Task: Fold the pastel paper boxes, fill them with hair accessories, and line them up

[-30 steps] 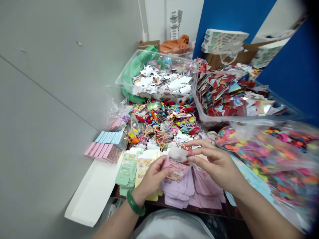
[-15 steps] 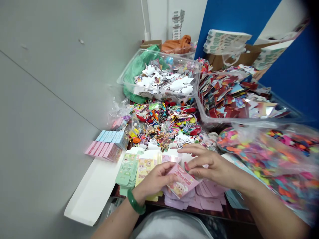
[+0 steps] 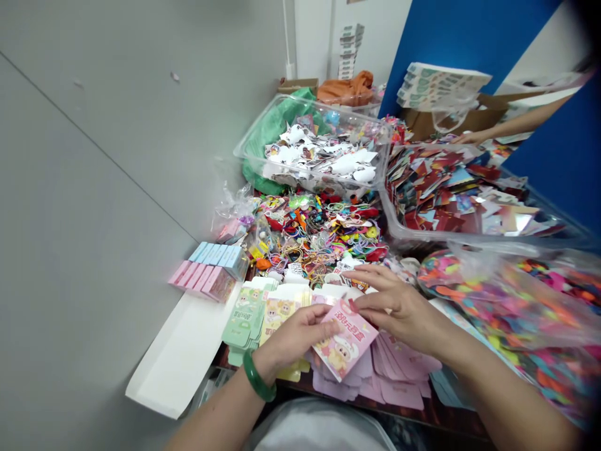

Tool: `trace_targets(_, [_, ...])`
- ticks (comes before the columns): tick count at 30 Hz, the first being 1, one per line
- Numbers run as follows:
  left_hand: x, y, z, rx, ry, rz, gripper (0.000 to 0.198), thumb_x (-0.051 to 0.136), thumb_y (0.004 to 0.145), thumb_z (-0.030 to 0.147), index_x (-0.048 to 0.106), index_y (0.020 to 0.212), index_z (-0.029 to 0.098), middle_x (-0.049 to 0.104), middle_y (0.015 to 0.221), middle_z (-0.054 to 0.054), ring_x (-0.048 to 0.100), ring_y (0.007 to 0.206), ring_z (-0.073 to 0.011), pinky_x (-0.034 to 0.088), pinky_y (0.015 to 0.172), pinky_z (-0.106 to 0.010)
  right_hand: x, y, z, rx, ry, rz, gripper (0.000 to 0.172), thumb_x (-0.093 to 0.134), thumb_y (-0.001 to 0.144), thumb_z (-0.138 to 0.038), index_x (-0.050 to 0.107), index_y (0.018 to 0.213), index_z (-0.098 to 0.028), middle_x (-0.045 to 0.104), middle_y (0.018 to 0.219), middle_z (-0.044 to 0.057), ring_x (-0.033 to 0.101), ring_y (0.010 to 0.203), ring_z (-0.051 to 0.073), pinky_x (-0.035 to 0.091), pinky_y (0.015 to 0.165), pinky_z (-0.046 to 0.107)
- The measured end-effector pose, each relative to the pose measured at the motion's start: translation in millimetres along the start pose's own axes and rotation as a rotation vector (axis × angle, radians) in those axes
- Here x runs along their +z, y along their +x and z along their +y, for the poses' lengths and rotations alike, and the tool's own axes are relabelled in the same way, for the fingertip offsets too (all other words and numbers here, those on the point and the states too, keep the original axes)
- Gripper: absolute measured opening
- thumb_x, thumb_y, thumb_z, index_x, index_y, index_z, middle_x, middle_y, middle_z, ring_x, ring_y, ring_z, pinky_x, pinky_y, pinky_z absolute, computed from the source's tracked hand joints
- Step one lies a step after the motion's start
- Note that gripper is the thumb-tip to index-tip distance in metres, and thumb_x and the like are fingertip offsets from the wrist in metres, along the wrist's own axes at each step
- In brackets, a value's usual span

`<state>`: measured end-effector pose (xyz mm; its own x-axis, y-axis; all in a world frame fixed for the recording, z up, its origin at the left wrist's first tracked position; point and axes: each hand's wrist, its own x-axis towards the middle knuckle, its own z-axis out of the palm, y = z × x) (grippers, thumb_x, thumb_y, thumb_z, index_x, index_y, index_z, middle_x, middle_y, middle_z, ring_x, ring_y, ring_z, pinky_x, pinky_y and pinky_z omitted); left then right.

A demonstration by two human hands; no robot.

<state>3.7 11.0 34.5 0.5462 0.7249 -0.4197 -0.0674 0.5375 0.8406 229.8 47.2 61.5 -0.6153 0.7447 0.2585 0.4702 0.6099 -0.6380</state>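
Left hand (image 3: 295, 338) open, fingers against edge of pink carton blank (image 3: 345, 341); right hand (image 3: 399, 307) gripping its top corner. Blank held tilted above pile of pink blanks (image 3: 399, 373), near green blanks (image 3: 243, 316).

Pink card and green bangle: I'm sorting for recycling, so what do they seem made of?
The pink card looks like thin printed paperboard, flat and smooth with a faint sheen. The green bangle looks like polished stone or glass, perhaps jade, with a glossy, mottled surface, though resin can't be ruled out from this view.
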Motion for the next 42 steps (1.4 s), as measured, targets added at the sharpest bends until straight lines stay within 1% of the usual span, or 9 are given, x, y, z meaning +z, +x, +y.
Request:
trace_targets(6, [1.9,3,2,0.084,-0.004,-0.013,0.046,0.081,0.070,0.040,0.068,0.105,0.014,0.066,0.091,-0.005,0.060,0.074,-0.0135,0.045,0.067,-0.024,7,6,3,0.075,0.158,-0.251,0.020,0.060,0.088,-0.021,0.079,0.086,-0.029,0.053,0.142,0.004,0.039,0.136,0.028,0.033,0.109,0.052])
trace_targets(9, [-1.0,6,0,0.127,-0.018,0.002,0.045,0.082,0.069,0.039,0.068,0.104,0.014,0.066,0.097,-0.006,0.061,0.084,-0.0160,0.046,0.074,-0.026,-1,10,0,0.149,0.238,-0.272,0.018,0.062,0.086,-0.024,0.078,0.094,-0.029,0.050,0.144,0.005,0.039,0.136,0.029,0.031,0.110,0.052])
trace_targets(15, [-7.3,5,-5,0.126,-0.008,0.028,0.044,0.076,0.075,0.038,0.063,0.111,0.016,0.065,0.097,-0.006,0.061,0.077,-0.0156,0.048,0.057,-0.022,-19,13,-7,0.193,0.208,-0.157,0.014,0.065,0.085,-0.032,0.077,0.086,-0.025,0.050,0.144,0.007,0.044,0.132,0.028,0.031,0.110,0.048])
trace_targets(22, [-5.1,5,-7,0.122,-0.004,0.006,0.042,0.077,0.075,0.036,0.062,0.108,0.017,0.062,0.092,-0.003,0.060,0.073,-0.0134,0.049,0.053,-0.020,-15,19,-10,0.168,0.242,-0.360,0.023,0.057,0.091,-0.033,0.079,0.090,-0.027,0.058,0.133,0.007,0.041,0.134,0.025,0.030,0.110,0.043])
trace_targets(28, [-10.2,7,-13,0.161,-0.013,0.056,0.040,0.076,0.076,0.035,0.061,0.109,0.018,0.065,0.100,-0.005,0.062,0.081,-0.0153,0.049,0.061,-0.022,-18,28,-1,0.340,0.303,-0.274,0.018,0.064,0.083,-0.033,0.077,0.082,-0.022,0.060,0.126,0.009,0.055,0.118,0.025,0.037,0.101,0.039])
trace_targets(32, [-13.4,7,-14,0.202,0.008,0.088,0.036,0.075,0.077,0.033,0.063,0.109,0.019,0.064,0.096,-0.003,0.060,0.084,-0.0136,0.049,0.072,-0.023,-4,37,0,0.278,0.255,-0.397,0.024,0.057,0.082,-0.018,0.080,0.083,-0.024,0.066,0.098,0.005,0.060,0.097,0.020,0.043,0.090,0.033])
trace_targets(36, [-16.6,5,-11,0.166,0.016,0.118,0.041,0.074,0.079,0.037,0.061,0.112,0.018,0.064,0.099,-0.005,0.061,0.079,-0.0142,0.050,0.062,-0.022,-2,46,1,0.224,0.268,-0.467,0.029,0.052,0.086,-0.019,0.080,0.086,-0.027,0.069,0.094,0.003,0.061,0.092,0.018,0.045,0.086,0.031])
trace_targets(39, [-19.7,3,-11,0.128,-0.004,0.121,0.044,0.074,0.078,0.039,0.059,0.113,0.016,0.065,0.100,-0.007,0.061,0.071,-0.0141,0.050,0.051,-0.021,-13,63,14,0.259,0.325,-0.377,0.022,0.058,0.085,-0.031,0.079,0.089,-0.024,0.073,0.094,0.003,0.064,0.088,0.018,0.048,0.083,0.029])
trace_targets(42, [-20.7,3,-13,0.127,-0.014,0.096,0.043,0.074,0.078,0.038,0.060,0.112,0.016,0.065,0.101,-0.007,0.062,0.072,-0.0141,0.050,0.051,-0.020,-17,94,40,0.448,0.050,-0.130,0.022,0.058,0.086,-0.031,0.076,0.091,-0.018,0.074,0.090,0.005,0.066,0.084,0.018,0.049,0.078,0.028])
